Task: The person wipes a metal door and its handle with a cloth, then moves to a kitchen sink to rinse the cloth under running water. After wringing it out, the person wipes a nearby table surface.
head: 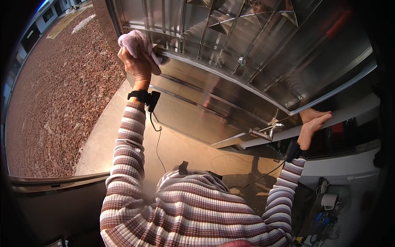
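My left hand (135,63) grips a pink terry cloth (133,40) and holds it at the left edge of a shiny metal door (197,72). Metal bars and raised star-like shapes cover the door's upper panel. My right hand (314,121) rests against the door's edge on the right, its fingers pointing right and the palm side hidden. A lever door handle (267,132) sticks out to the left of that hand. Each wrist wears a black strap, and a cable runs from the left one.
Reddish gravel (61,102) lies outside at left, beside a pale concrete floor (101,136). A metal threshold or frame (61,182) runs at lower left. A white kettle-like container (329,201), a blue object (322,218) and cables are at lower right.
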Demonstrator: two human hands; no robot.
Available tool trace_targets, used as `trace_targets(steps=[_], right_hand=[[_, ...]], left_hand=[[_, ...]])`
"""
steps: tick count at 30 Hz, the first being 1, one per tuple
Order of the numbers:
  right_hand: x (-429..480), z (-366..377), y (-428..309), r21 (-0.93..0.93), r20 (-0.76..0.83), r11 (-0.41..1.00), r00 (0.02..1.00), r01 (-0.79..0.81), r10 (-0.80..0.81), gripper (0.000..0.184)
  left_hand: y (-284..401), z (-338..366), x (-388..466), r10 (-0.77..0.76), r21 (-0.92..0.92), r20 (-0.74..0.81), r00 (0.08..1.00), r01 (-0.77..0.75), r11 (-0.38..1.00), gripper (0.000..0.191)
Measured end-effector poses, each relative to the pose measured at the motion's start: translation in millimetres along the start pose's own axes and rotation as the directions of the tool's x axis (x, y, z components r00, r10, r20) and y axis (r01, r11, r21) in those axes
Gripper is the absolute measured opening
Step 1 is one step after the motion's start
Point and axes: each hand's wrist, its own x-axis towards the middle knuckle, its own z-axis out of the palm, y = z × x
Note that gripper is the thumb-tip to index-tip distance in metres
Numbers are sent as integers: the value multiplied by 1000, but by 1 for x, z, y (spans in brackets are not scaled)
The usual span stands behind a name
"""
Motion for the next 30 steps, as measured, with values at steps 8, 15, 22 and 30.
trace_targets(steps=[8,15,22,30], right_hand=[[-11,2,-14,-19,-104,999,993,-51,49,74],[-11,6,-11,127,66,992,998,0,-9,75],[3,0,-1,300,395,951,917,-71,-56,62],[6,-32,12,393,759,884,631,-252,-158,72]], left_hand=[[-25,-7,-107,-615,162,-4,789,607,778,38],[99,-24,-245,-303,-103,299,905,346,932,35],[194,-77,-356,-51,-23,821,569,123,992,38],[241,-168,-452,-632,97,770,85,964,248,34]])
